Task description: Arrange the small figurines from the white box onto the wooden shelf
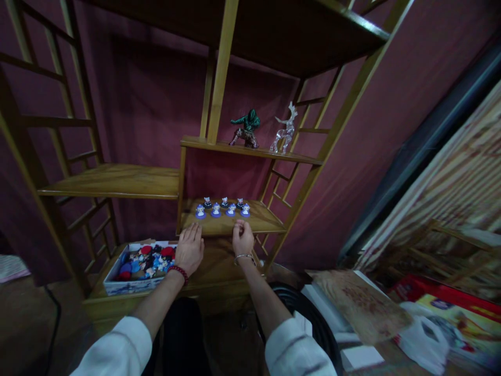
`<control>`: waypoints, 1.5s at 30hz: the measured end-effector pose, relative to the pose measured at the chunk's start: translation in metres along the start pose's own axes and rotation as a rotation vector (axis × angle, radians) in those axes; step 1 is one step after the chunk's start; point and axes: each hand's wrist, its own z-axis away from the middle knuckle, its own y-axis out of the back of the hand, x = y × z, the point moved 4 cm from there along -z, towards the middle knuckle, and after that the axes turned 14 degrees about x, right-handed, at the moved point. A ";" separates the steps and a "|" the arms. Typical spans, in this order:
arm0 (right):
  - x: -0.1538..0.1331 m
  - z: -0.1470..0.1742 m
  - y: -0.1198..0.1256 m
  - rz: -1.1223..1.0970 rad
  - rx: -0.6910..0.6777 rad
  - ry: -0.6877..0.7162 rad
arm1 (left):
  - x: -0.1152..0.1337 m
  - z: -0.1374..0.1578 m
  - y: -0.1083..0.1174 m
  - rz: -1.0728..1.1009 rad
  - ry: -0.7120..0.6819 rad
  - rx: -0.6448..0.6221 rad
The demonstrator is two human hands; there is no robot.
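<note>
My left hand (190, 248) lies flat with fingers stretched at the front edge of the low right shelf (256, 224). It holds nothing that I can see. At the same edge, further right, my right hand (243, 239) is closed with its fingers curled together; whatever may be inside is hidden. Just behind both hands, a front row of several small white figurines on purple-blue bases (216, 210) stands upright. Three small figurines with dark bases (224, 202) form a row behind them. Left of my left hand is a box of small figures (113, 286), mostly red, blue, black and white.
A green-topped crouching figure (249, 128) and a clear deer figurine (285, 130) stand on the shelf above. To the left is another wooden shelf (113, 180). A black round container (331, 334), cardboard (360, 303) and a white plastic bag (425, 339) are at lower right.
</note>
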 end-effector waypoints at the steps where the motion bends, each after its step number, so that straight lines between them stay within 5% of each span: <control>1: -0.006 0.008 -0.001 -0.028 -0.011 0.010 | 0.000 0.004 0.002 0.009 -0.015 0.003; 11: -0.035 0.101 -0.019 -0.015 -0.201 0.066 | -0.002 0.040 0.024 0.085 -0.032 -0.054; 25: -0.037 0.201 -0.083 0.296 -0.853 0.014 | -0.064 0.132 0.004 0.025 0.208 -0.455; 34: -0.037 0.219 -0.114 0.382 -0.969 0.138 | -0.108 0.165 0.000 -0.195 0.327 -0.582; 45: -0.026 0.227 -0.139 0.453 -1.145 0.183 | -0.122 0.165 -0.013 -0.168 0.299 -0.516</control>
